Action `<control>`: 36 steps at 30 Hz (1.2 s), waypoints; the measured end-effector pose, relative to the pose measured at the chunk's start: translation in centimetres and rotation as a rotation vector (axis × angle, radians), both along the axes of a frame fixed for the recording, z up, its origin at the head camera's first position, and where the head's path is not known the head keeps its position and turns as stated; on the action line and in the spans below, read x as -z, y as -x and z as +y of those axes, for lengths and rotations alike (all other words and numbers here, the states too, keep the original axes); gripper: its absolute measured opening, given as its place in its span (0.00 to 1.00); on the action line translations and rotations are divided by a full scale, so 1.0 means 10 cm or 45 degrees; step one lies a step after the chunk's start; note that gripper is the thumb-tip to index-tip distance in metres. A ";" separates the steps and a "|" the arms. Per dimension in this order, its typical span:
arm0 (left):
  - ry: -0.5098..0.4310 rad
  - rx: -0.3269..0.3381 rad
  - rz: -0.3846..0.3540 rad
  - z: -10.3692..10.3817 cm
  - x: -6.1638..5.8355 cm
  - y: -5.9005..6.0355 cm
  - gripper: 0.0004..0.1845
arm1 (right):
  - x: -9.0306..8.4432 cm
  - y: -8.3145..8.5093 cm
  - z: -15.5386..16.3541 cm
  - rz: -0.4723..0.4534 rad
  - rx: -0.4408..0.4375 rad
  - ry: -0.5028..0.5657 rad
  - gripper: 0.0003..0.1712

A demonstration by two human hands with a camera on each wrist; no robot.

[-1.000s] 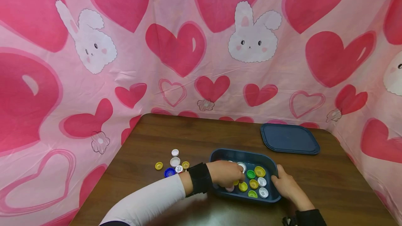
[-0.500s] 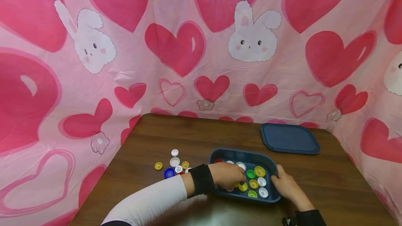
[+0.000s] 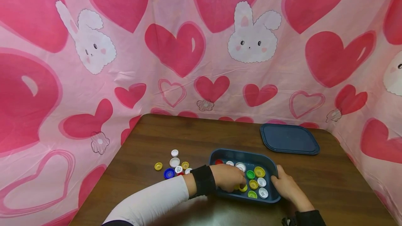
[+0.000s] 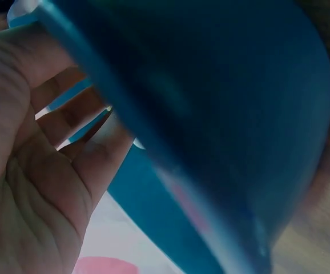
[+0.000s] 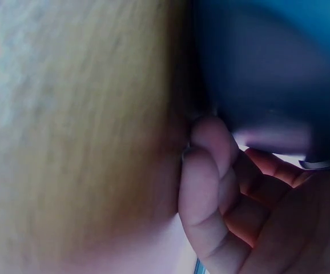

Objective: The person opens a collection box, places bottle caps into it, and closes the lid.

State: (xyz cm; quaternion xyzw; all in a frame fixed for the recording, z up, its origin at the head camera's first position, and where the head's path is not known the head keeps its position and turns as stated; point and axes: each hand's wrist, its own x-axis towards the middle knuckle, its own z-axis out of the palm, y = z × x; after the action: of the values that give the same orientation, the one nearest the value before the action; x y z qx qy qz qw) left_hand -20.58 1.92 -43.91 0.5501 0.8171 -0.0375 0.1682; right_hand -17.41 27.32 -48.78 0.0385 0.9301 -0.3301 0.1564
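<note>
Left hand (image 3: 228, 177) inside blue tray (image 3: 220, 155) on desk (image 3: 201, 135), fingers curled down at a yellow cap (image 3: 243, 188); whether it pinches the cap, cannot tell. Right hand (image 3: 285, 184) grips tray's right rim, fingers curled against its wall. Loose caps (image 3: 172, 165) left of tray; lid (image 3: 289, 138) behind.

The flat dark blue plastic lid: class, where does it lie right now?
In the head view the flat dark blue plastic lid lies on the brown wooden table, at its far right, beyond the dark blue plastic tray of bottle caps.

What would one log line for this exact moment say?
left hand: inside blue tray, on bottle caps | right hand: grips tray's right rim | lid: off, on table
</note>
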 end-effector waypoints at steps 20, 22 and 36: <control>-0.013 0.062 -0.047 0.04 0.01 0.00 0.16 | -0.02 -0.01 -0.01 -0.015 0.002 0.003 0.25; -0.034 0.069 -0.033 0.03 -0.01 0.00 0.16 | -0.02 -0.01 -0.01 -0.009 -0.004 0.003 0.25; -0.376 -0.257 0.103 -0.76 -0.44 0.26 0.23 | -0.02 0.01 0.00 -0.017 -0.019 0.005 0.25</control>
State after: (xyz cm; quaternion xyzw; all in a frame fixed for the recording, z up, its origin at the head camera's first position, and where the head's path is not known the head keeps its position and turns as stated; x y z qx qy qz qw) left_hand -23.13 -5.72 -39.50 0.4820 0.8710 0.0778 0.0556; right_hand -17.49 27.32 -48.54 0.0336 0.9286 -0.3305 0.1653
